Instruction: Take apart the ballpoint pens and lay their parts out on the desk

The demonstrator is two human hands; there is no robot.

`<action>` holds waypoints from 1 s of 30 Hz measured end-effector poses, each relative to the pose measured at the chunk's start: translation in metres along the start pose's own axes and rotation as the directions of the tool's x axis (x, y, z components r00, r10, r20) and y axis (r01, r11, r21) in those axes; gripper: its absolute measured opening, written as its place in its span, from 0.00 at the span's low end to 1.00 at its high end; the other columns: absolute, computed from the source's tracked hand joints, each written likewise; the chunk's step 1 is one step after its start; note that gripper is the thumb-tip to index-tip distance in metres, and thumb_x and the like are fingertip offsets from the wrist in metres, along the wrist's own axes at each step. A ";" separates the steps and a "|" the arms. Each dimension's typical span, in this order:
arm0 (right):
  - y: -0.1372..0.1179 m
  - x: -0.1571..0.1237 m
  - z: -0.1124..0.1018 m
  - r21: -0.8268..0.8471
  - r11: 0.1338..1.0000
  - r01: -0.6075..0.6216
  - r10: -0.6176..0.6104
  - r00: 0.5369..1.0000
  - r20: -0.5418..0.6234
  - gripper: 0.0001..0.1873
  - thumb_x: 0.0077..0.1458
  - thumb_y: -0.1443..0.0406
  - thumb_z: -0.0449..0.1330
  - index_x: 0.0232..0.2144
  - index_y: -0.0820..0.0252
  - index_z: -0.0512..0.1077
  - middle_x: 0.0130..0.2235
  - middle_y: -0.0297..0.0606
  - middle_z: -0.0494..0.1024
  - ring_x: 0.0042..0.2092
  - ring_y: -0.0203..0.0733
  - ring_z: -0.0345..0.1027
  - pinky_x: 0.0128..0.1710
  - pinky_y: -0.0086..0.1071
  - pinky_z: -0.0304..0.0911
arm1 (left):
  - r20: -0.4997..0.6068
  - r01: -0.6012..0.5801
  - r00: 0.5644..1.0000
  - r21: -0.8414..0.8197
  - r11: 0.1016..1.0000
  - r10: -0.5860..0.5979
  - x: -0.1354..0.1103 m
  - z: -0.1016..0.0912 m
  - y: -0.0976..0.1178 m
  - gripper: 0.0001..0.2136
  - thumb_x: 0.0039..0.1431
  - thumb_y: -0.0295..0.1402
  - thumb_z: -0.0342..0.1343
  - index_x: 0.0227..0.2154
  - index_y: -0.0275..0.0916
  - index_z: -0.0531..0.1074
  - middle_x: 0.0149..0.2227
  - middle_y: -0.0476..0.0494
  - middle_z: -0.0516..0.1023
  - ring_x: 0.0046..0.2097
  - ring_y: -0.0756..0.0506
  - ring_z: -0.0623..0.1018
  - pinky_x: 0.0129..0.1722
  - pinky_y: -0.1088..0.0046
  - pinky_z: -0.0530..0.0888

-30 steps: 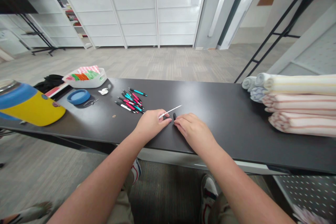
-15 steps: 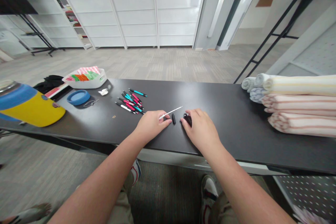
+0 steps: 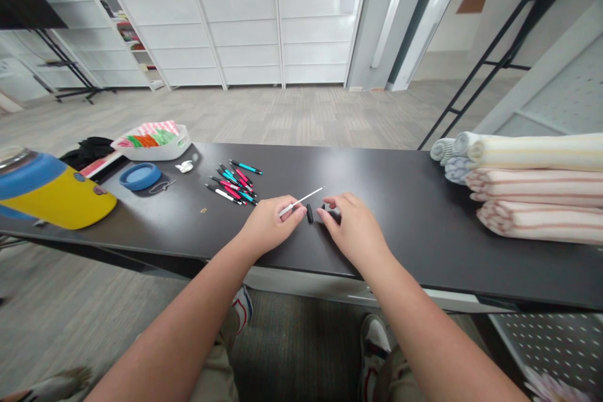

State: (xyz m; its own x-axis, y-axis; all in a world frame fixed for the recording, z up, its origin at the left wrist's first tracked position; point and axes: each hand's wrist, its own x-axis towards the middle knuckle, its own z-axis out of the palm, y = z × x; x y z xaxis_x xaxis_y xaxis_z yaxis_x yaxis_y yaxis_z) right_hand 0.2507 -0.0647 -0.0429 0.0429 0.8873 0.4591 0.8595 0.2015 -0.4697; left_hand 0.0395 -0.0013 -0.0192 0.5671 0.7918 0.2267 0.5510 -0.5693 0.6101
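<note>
The thin white plastic refill rod (image 3: 305, 198) is slanting away rightward, the left hand (image 3: 267, 227) pinching its near end. The right hand (image 3: 357, 233) is curling just beside it, grip unclear.

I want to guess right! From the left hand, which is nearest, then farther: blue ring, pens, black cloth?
1. Pens, just left of the left hand.
2. Blue ring, farther left.
3. Black cloth, far left, at the back.

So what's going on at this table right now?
A person works at a dark table. The left hand pinches a thin white refill. The right hand has its fingertips on a small black piece; a firm grip can't be confirmed. A second black piece lies between the hands, and coloured pens lie further left.
</note>
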 end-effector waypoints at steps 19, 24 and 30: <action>-0.011 -0.002 -0.018 0.527 0.842 -0.115 0.076 0.993 0.096 0.11 0.66 0.57 0.61 0.41 0.52 0.82 0.40 0.35 0.84 0.36 0.40 0.73 0.36 0.34 0.65 | 0.147 -0.255 0.962 0.175 0.951 0.231 -0.007 0.007 0.004 0.15 0.76 0.39 0.43 0.38 0.40 0.73 0.39 0.44 0.78 0.41 0.45 0.76 0.41 0.70 0.67; -0.007 -0.001 -0.020 0.656 0.729 -0.196 0.151 0.981 0.125 0.15 0.67 0.53 0.61 0.42 0.54 0.81 0.41 0.37 0.84 0.36 0.40 0.73 0.37 0.33 0.67 | 0.111 -0.258 0.962 0.076 0.963 0.249 -0.007 0.002 0.007 0.14 0.75 0.36 0.44 0.40 0.39 0.74 0.39 0.44 0.77 0.41 0.45 0.75 0.42 0.70 0.68; 0.003 0.004 -0.019 0.795 0.569 -0.210 0.308 0.951 0.031 0.18 0.65 0.49 0.61 0.40 0.57 0.78 0.39 0.39 0.82 0.27 0.34 0.64 0.27 0.31 0.62 | 0.010 -0.180 0.983 -0.079 0.980 0.182 -0.005 -0.005 0.001 0.14 0.75 0.33 0.43 0.50 0.40 0.74 0.44 0.42 0.77 0.46 0.45 0.76 0.49 0.69 0.69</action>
State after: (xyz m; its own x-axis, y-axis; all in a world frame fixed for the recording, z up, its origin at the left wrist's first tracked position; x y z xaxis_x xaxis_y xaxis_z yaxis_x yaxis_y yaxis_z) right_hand 0.2628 -0.0688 -0.0280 0.2893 0.9188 0.2685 0.0752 0.2578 -0.9633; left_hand 0.0341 -0.0051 -0.0157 0.6638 0.6730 0.3264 0.3897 -0.6836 0.6171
